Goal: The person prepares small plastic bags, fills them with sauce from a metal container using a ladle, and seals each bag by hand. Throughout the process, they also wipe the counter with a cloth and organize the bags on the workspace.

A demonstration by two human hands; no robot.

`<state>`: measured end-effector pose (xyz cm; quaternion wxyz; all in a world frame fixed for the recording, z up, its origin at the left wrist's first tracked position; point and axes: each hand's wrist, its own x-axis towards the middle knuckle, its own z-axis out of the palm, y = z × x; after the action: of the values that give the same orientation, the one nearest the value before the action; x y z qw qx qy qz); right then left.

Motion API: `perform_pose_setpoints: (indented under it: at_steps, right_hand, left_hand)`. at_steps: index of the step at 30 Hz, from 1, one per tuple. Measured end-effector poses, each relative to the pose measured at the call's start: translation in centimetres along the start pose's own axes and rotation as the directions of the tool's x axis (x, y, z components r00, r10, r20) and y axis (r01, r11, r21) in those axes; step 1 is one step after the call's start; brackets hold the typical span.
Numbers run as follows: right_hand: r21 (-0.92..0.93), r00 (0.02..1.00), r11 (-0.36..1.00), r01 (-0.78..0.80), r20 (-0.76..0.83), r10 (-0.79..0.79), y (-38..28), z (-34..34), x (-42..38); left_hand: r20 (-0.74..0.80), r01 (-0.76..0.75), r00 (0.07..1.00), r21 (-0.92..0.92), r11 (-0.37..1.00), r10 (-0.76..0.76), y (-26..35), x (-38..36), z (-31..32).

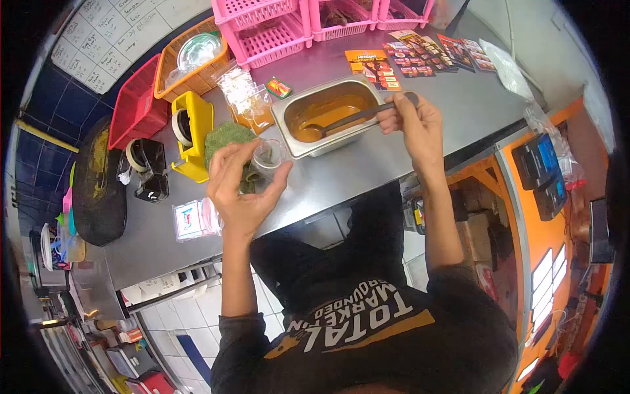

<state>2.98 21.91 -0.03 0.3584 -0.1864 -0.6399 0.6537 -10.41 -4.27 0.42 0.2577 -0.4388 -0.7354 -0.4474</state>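
My left hand is closed round a small clear plastic cup, held over the counter beside a steel food pan. In my right hand is the handle of a dark ladle, gripped near its end. The ladle's bowl dips into orange-brown sauce inside the pan. A green cloth lies crumpled just behind my left hand, partly hidden by it.
Packets of sauce, a yellow tape dispenser and a red basket stand at the left. Pink racks line the back. Printed leaflets lie behind the pan. The steel counter's front edge runs close to my body.
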Motion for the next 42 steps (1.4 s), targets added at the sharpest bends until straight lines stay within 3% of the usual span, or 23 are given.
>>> perform_pose_setpoints:
  at_steps: [7, 10, 16, 23, 33, 42]
  right_hand:
    - [0.201, 0.967, 0.955, -0.217, -0.09, 0.239, 0.7, -2.3, 0.5]
    - [0.234, 0.957, 0.943, -0.236, -0.113, 0.267, 0.5, -2.7, 1.0]
    - [0.28, 0.966, 0.95, -0.136, -0.174, 0.189, -0.9, -3.5, 2.8]
    - [0.3, 0.991, 0.954, -0.026, -0.118, 0.064, -5.2, -3.3, 4.5]
    - [0.155, 0.992, 0.98, 0.121, -0.049, -0.114, -8.8, -2.3, 4.6]
    - [0.06, 0.965, 0.964, 0.26, 0.01, -0.261, -9.6, -2.3, 4.1]
  left_hand:
    - [-0.037, 0.078, 0.996, -0.174, 0.982, -0.086, -0.8, 1.0, 1.1]
    - [-0.045, 0.084, 0.994, -0.213, 0.973, -0.096, -1.2, 1.7, 1.8]
    - [-0.097, 0.02, 0.995, -0.189, 0.982, -0.039, -1.7, 3.7, 3.6]
    - [-0.155, -0.013, 0.988, -0.072, 0.997, 0.002, -0.8, 5.5, 5.3]
    - [-0.168, 0.019, 0.986, -0.014, 1.0, -0.021, -0.2, 5.6, 6.6]
    - [-0.22, 0.03, 0.974, -0.109, 0.994, -0.053, -0.8, 5.5, 7.9]
